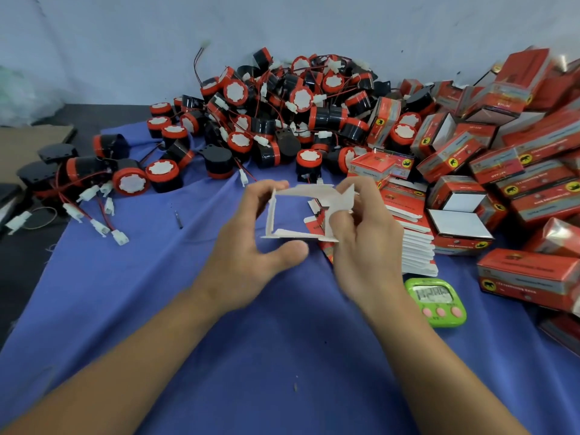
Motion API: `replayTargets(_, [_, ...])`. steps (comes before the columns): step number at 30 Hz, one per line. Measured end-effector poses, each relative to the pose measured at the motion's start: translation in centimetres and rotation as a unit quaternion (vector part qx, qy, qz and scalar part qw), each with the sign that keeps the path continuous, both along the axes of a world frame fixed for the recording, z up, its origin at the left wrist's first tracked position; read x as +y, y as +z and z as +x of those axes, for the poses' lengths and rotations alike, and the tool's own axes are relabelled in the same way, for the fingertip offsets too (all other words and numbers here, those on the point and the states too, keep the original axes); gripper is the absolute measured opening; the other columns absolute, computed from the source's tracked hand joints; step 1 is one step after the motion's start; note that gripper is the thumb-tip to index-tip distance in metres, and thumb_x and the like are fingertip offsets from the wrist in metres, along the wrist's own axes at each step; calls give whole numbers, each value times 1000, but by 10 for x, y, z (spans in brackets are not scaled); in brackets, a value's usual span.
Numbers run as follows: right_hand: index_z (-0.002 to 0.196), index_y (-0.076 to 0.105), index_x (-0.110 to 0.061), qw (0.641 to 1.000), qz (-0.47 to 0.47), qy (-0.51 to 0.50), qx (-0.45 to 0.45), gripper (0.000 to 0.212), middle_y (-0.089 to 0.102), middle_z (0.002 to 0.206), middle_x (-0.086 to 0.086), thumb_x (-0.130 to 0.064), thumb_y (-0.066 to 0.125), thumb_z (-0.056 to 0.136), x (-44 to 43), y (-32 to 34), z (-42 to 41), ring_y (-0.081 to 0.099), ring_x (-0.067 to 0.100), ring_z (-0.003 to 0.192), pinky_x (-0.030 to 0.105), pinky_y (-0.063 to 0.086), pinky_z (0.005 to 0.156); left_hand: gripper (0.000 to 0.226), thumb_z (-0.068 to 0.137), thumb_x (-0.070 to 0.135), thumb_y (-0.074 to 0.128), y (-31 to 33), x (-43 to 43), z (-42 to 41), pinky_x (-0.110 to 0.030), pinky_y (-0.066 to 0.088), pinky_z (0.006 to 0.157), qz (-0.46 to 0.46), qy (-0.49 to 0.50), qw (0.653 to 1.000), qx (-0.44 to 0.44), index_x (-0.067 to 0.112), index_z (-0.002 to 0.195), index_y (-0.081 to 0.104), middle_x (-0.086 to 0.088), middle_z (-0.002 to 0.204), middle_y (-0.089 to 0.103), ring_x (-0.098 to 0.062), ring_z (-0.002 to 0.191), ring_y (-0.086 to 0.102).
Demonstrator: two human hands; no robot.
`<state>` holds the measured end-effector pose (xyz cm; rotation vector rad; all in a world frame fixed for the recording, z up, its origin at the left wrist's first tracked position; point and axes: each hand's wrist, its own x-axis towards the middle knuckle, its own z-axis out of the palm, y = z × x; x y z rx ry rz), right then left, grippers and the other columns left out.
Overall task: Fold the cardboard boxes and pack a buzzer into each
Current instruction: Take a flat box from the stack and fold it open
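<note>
Above the blue cloth, both my hands hold a small cardboard box (pixel 284 233) that is opened into a square tube, its white inside facing me. My left hand (pixel 251 243) grips its left side, thumb under the bottom edge and fingers over the top. My right hand (pixel 364 233) pinches the right side, where a white flap sticks up. A big heap of red-and-black buzzers (pixel 266 120) with red wires and white plugs lies behind. A stack of flat unfolded boxes (pixel 414 246) lies just right of my hands.
Many folded red boxes (pixel 518 158) pile up along the right side. A green timer (pixel 436 301) sits on the blue cloth (pixel 219 356) near my right wrist. Loose buzzers and plugs (pixel 103 211) spread at the left. A pale wall stands behind.
</note>
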<state>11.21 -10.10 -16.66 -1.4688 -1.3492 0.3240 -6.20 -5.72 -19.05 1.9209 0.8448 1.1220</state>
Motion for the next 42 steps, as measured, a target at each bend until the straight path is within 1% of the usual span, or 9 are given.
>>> replayTargets(5, [95,54,-28,995,-48,67,48,14,66,77,-4,-19,48,85,6,1,5,51,21,64,37,42,58,37,80,51,74,-3,-4,12,-6,41,70,-13,91,996,-21,40,108,53,32,85,58,5,79,55])
replayTargets(10, [101,54,-12,976,-62,155,142,11,50,78,23,-19,53,94,5,4,14,41,36,65,53,39,55,30,82,45,75,-4,1,14,-6,43,71,-52,91,993,-47,41,107,59,29,88,63,6,83,59])
replayTargets(15, [103,52,-5,966,-43,190,170,7,41,78,26,-12,51,100,4,0,15,34,36,67,38,34,55,36,75,53,73,-2,5,13,-12,44,76,-82,100,991,-44,42,108,62,24,97,66,0,89,58])
replayTargets(21, [105,56,-8,963,-37,218,153,10,47,81,26,-13,50,99,6,-1,10,42,36,71,36,38,61,59,66,55,77,-4,9,10,-48,54,100,-137,119,981,-74,32,119,68,6,118,73,-19,115,66])
replayTargets(27, [102,55,-9,971,-26,194,136,12,50,73,15,-20,51,98,7,-4,7,46,19,65,45,41,60,43,76,51,73,-2,8,9,-20,54,80,-152,53,983,-93,30,113,69,11,103,76,-6,96,70])
replayTargets(32, [101,54,-4,960,-27,227,161,13,46,68,6,-15,56,94,8,-3,8,40,19,64,36,36,59,33,77,41,75,-4,10,9,-24,47,70,-155,44,983,-93,25,105,67,3,84,59,-9,78,56])
replayTargets(35, [103,55,-1,950,-40,263,164,17,53,71,2,-9,61,89,6,-2,5,42,20,63,25,39,59,18,79,23,68,-5,14,7,-22,44,66,-158,71,981,-88,38,88,69,17,74,61,-2,70,57])
replayTargets(38, [104,60,-11,945,-51,282,158,17,60,81,5,-12,63,88,2,1,2,45,30,68,33,43,68,17,77,21,64,-4,17,3,-23,46,67,-179,87,974,-108,36,85,68,19,76,66,-4,71,59])
replayTargets(42, [98,61,-11,958,-60,225,166,15,54,72,11,-24,55,98,6,-3,1,48,15,66,28,40,64,16,80,23,64,-4,13,4,-19,48,67,-158,85,979,-95,32,91,68,18,82,69,-3,75,62])
